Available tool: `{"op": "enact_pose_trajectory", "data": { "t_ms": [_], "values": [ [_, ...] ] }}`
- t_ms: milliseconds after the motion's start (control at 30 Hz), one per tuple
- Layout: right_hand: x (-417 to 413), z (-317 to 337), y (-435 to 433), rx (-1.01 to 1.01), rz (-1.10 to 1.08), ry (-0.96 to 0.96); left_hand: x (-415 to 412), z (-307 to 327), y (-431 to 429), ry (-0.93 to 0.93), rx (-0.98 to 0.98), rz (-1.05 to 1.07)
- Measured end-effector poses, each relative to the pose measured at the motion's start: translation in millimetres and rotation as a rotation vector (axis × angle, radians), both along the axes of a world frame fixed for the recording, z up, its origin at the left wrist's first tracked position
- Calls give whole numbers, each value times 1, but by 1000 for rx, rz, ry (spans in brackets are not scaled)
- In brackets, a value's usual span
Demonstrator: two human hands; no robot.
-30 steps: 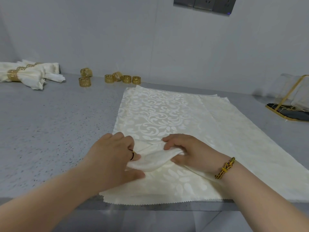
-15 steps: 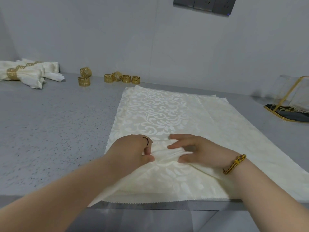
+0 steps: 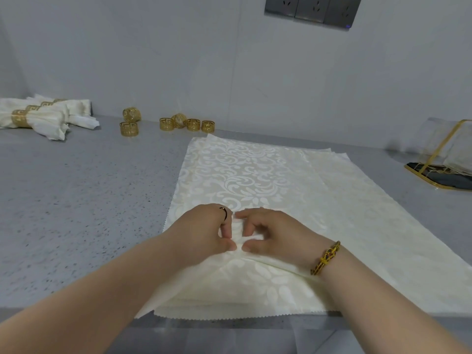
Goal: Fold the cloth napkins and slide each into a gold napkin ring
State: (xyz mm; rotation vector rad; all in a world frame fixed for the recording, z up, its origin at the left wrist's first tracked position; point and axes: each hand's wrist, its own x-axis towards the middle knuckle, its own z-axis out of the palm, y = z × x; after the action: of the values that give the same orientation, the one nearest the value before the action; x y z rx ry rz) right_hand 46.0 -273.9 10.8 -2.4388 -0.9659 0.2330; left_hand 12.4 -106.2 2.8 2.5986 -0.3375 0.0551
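Grey speckled desk (image 3: 76, 200) against a plain pale wall, with a dark socket panel (image 3: 309, 8) high up. A stack of cream napkins (image 3: 370, 200) lies flat at the middle of the desk, its zigzag-cut near edge just over the desk front. The top napkin (image 3: 242, 169), with a scroll pattern, is gathered into a small ridge in its near half.

Left hand (image 3: 201, 231) and right hand (image 3: 270, 231) meet at that ridge, thumbs almost touching. Both have their fingers curled and pinch the bunched cloth between thumb and fingertips. A thin ring sits on a left finger; a gold bracelet (image 3: 325, 258) is on the right wrist.

Loose gold napkin rings stand well apart from the hands, along the back of the desk: a pair (image 3: 129, 129) to the left and a row of four (image 3: 192, 124) just behind the stack's far corner. At far left lie finished napkins (image 3: 46, 118), each already through a gold ring. At far right sits a gold-framed stand (image 3: 439, 162); its contents are unclear.
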Motion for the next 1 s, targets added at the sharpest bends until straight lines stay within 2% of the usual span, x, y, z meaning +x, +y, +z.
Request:
{"op": "enact_pose_trajectory", "data": {
  "t_ms": [100, 267, 400, 467, 533, 567, 633, 667, 700, 800, 1000],
  "values": [
    [1, 0, 3, -36, -18, 17, 3, 3, 1, 90, 6, 13],
    [0, 3, 14, -46, -72, -87, 8, 4, -1, -32, 60, 39],
    [1, 3, 17, 61, -104, -103, 6, -1, -2, -119, -93, 113],
    [-1, -2, 16, 59, -143, -147, 3, -8, -1, -177, -7, 142],
    [-5, -12, 17, 58, -165, -355, 0, -14, -2, -291, 191, 104],
    [-7, -18, 17, 73, -155, -448, 0, -17, -3, -337, 226, 86],
    [-8, -27, 14, 80, -92, -551, 0, -14, 1, -378, 326, 16],
    [-7, -29, 11, 56, -50, -566, -1, -13, 2, -339, 352, -22],
    [-8, -27, 9, 7, -17, -541, -2, -10, 2, -265, 343, -51],
    [-14, -11, 7, -134, 59, -428, -5, -13, 8, -220, 372, -142],
    [0, -5, 10, -59, 29, -294, 1, 2, 7, -95, 276, -109]
  ]
}}
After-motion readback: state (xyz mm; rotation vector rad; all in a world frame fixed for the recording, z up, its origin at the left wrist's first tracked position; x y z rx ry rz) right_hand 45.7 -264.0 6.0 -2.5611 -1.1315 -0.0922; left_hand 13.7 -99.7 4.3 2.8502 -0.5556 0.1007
